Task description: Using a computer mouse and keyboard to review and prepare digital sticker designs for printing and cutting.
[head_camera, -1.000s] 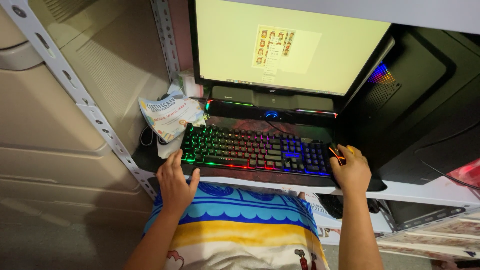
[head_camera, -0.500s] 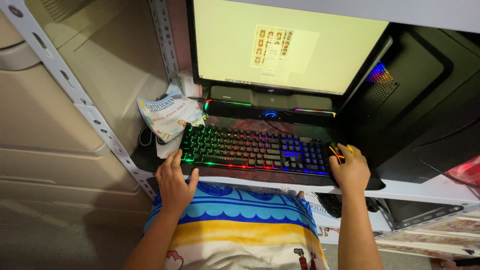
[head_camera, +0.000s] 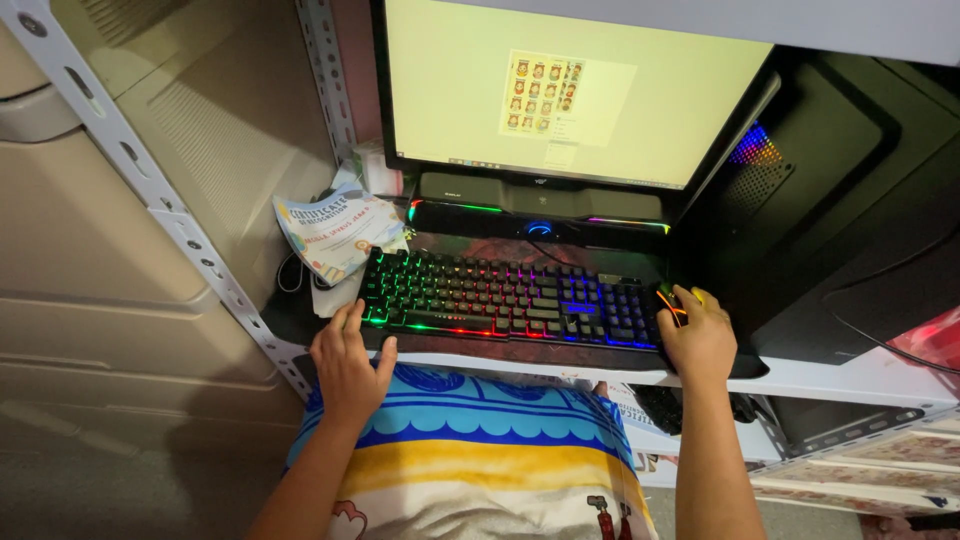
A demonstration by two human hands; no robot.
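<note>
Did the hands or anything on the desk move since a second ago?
Nothing visibly changed. The left hand rests at the keyboard's left edge, the right hand covers the mouse, and the monitor shows the same picture.

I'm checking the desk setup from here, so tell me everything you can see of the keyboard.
The keyboard is a full-size black one with raised keys, lit from beneath: green at its left end, red and pink in the middle, blue at the number pad. It lies flat on a dark shelf in front of the monitor. The left hand rests at its near-left corner; the right hand sits just past its right end on a mouse.
</note>
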